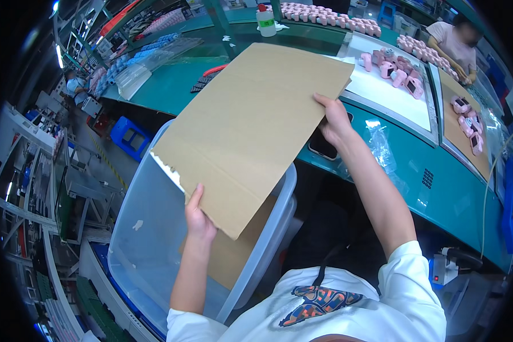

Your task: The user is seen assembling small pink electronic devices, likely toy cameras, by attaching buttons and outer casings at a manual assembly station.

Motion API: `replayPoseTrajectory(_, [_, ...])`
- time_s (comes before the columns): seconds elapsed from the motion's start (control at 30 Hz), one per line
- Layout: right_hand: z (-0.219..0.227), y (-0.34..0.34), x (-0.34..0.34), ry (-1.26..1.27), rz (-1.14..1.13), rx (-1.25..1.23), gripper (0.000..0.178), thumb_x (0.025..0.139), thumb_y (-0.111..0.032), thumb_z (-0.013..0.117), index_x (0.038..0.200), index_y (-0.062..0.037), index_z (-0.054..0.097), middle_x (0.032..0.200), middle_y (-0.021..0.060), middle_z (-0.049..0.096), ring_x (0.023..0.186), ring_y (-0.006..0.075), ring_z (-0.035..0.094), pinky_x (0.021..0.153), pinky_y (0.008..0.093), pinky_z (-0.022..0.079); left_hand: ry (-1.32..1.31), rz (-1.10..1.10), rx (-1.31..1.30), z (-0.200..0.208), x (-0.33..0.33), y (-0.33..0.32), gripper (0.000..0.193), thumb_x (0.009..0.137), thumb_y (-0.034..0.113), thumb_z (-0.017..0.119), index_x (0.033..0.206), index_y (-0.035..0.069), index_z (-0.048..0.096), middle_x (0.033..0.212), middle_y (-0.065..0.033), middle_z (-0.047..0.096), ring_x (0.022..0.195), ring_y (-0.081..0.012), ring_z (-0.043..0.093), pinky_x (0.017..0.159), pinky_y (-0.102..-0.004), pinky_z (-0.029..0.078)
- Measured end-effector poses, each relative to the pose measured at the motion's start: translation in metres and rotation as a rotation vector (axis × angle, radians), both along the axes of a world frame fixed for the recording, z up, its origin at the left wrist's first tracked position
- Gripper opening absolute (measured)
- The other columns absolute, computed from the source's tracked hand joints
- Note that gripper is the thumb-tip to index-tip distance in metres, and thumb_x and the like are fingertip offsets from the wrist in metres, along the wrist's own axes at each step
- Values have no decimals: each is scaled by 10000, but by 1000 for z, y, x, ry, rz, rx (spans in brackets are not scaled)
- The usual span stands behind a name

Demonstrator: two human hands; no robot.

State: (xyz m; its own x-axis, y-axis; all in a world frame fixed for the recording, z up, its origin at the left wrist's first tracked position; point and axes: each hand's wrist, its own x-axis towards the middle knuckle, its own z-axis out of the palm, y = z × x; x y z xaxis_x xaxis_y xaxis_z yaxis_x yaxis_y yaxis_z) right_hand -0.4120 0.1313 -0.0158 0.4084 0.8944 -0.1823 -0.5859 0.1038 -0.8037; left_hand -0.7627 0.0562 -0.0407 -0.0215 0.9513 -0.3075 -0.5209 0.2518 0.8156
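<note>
A large brown cardboard sheet is held tilted between my two hands, over a clear plastic bin and the edge of the green bench. My left hand grips its near edge, thumb on top. On the right edge my right hand is closed, its thumb also on the upper face. The sheet's left corner is torn, showing white. Inside the bin lies another piece of brown cardboard, partly covered by the sheet. A dark phone rests on the bench below my right hand.
White trays with pink camera-shaped toys stand on the green bench to the right. A clear plastic bag lies in front of them. A white bottle stands at the back. One co-worker sits far right; a blue stool is left.
</note>
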Motion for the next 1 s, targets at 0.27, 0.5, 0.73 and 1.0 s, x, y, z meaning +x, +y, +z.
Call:
replayPoseTrajectory(0.27, [-6, 7, 15, -138, 178, 27, 395, 1009, -134, 570, 1304, 120, 508, 1309, 255, 583, 1201, 285, 586, 1034, 384, 483, -21, 96, -4, -3, 47, 38, 497, 1007, 223, 654, 1396, -28, 474, 1289, -193, 620, 1161, -256, 635, 959, -392, 541])
replayPoseTrajectory(0.5, [-6, -76, -49, -284, 87, 22, 595, 985, -98, 606, 1481, 129, 369, 1470, 273, 487, 1370, 320, 506, 1179, 390, 373, -73, -220, 11, -6, 32, 50, 541, 991, 294, 699, 1369, -35, 496, 1250, -176, 633, 1113, -233, 636, 933, -347, 526])
replayPoseTrajectory(0.73, [-43, -146, -99, -634, 328, 68, 716, 981, -173, 632, 1577, 25, 288, 1573, 272, 375, 1467, 383, 395, 1200, 474, 327, 1269, -93, 350, 37, -152, -49, 302, 927, 260, 717, 1087, 4, 691, 1033, -91, 724, 941, -227, 677, 837, -310, 532])
replayPoseTrajectory(1.0, [-52, -144, -124, -381, 494, -125, 740, 946, -286, 680, 1526, 26, 343, 1483, 286, 449, 1353, 416, 468, 1101, 529, 386, 1312, 317, -437, 27, -289, -250, 695, 974, 383, 665, 1487, -26, 439, 1431, -289, 528, 1303, -376, 554, 1093, -456, 446])
